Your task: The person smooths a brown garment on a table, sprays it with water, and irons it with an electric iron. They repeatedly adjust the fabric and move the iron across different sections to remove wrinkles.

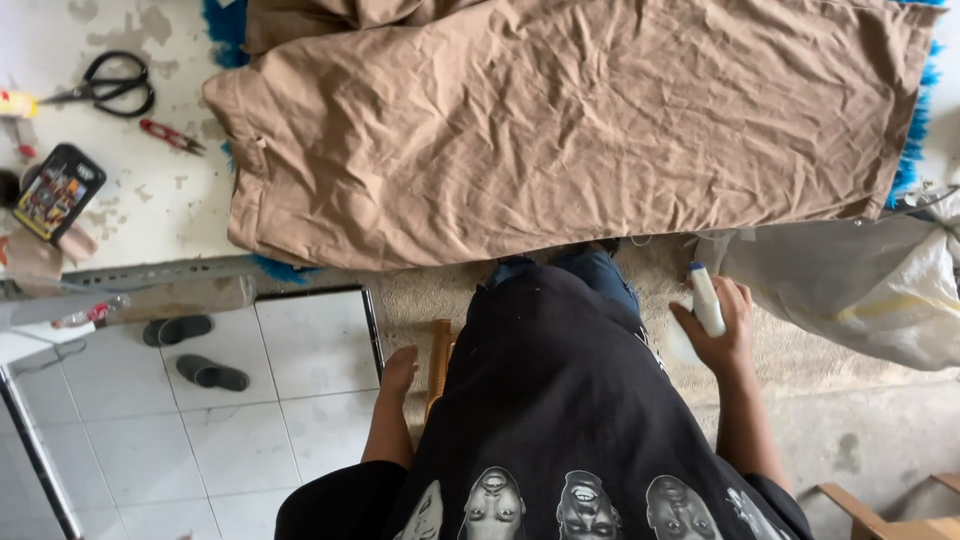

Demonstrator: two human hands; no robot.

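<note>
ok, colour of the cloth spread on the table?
Tan-brown cloth, plain and wrinkled; the head view shows it, the right hand below it holding a white bottle.

1. Your right hand [722, 330] holds a white bottle [706, 300] with a blue tip.
2. The crumpled cloth [570, 130] in front of you is plain tan, with a bright blue fringe [912, 140] showing at its edges.
3. Your shirt [560, 420] is black, printed with grey faces along the hem.
4. The table [150, 200] is white with worn greyish patches.
5. The scissors [105, 85] have black handles; the small snips [172, 137] beside them are red.
6. The floor tiles [230, 430] are white, and the two sandals [195, 350] on them are dark grey.
7. The sack [860, 280] at your right is whitish with a yellow streak.
</note>
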